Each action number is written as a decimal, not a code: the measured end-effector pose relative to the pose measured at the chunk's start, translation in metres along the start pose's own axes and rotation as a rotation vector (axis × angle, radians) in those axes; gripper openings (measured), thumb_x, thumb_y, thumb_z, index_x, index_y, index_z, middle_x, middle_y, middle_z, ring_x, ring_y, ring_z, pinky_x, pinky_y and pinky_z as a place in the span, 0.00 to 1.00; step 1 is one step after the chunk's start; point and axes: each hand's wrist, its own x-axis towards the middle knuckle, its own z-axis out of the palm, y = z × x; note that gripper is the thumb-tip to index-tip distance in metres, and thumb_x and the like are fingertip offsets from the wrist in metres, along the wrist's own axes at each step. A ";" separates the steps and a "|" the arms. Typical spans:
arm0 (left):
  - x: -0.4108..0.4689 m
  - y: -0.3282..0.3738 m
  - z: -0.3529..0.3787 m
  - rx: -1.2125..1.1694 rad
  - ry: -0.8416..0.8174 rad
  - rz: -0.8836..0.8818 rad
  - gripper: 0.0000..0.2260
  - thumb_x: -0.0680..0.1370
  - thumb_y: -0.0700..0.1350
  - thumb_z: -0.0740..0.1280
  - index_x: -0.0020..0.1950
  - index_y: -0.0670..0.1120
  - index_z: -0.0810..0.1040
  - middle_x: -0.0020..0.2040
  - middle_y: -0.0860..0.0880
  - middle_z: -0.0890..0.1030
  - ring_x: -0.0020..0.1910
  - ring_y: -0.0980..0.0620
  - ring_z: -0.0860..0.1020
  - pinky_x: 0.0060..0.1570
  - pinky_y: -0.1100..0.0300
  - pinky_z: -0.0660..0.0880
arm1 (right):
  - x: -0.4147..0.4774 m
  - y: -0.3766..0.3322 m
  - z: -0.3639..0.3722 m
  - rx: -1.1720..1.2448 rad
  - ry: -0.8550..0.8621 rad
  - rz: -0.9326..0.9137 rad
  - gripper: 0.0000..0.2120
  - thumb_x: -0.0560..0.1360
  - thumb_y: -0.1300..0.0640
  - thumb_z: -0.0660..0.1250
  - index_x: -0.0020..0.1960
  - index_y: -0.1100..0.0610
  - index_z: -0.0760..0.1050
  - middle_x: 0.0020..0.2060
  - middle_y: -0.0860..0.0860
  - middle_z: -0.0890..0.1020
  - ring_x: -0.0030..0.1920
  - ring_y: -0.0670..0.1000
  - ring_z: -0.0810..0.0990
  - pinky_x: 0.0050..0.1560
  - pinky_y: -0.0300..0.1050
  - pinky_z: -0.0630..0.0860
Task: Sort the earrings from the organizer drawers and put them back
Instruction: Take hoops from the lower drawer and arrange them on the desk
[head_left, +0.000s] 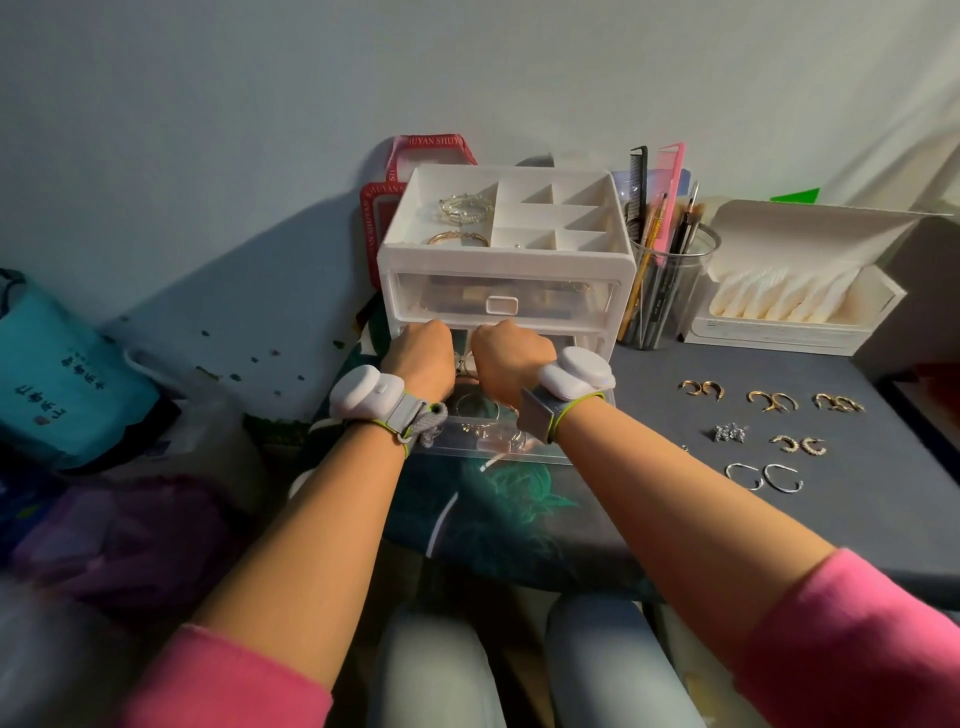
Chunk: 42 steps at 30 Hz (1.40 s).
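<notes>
The grey-blue counter carried the lot. At back centre the white organizer stood square. A clear drawer was drawn out at its front, over a dark green patterned cloth draped at the front edge. Just right of the organizer stood a clear cup packed with combs and brushes. Beyond it, toward the back right corner, sat an open white box with pale rows inside.

Out on the right side, earrings lay in pairs. One row ran left to right: first gold pair, second gold pair, third gold pair. Closer to the front edge lay a sparkly cluster and a beaded gold pair. Nearest the front were two silver hoops.
</notes>
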 end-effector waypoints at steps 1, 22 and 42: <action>0.001 0.001 0.000 0.012 -0.008 -0.002 0.07 0.78 0.33 0.64 0.54 0.35 0.77 0.53 0.37 0.79 0.44 0.42 0.76 0.42 0.56 0.71 | 0.000 0.001 0.001 0.000 0.006 0.001 0.11 0.75 0.65 0.61 0.56 0.62 0.75 0.54 0.59 0.80 0.53 0.62 0.80 0.44 0.50 0.73; 0.003 -0.001 0.005 0.036 -0.031 0.032 0.08 0.77 0.36 0.66 0.55 0.35 0.77 0.53 0.37 0.79 0.42 0.43 0.75 0.42 0.56 0.71 | 0.000 0.004 0.005 0.017 0.020 0.014 0.11 0.74 0.65 0.63 0.55 0.61 0.77 0.53 0.57 0.81 0.52 0.61 0.81 0.43 0.48 0.72; -0.022 0.001 -0.012 -0.258 0.192 0.002 0.06 0.78 0.41 0.66 0.48 0.39 0.80 0.49 0.39 0.82 0.47 0.38 0.80 0.48 0.47 0.79 | -0.033 0.028 -0.021 0.343 0.245 0.106 0.12 0.73 0.52 0.68 0.49 0.61 0.77 0.50 0.59 0.81 0.49 0.62 0.79 0.41 0.46 0.69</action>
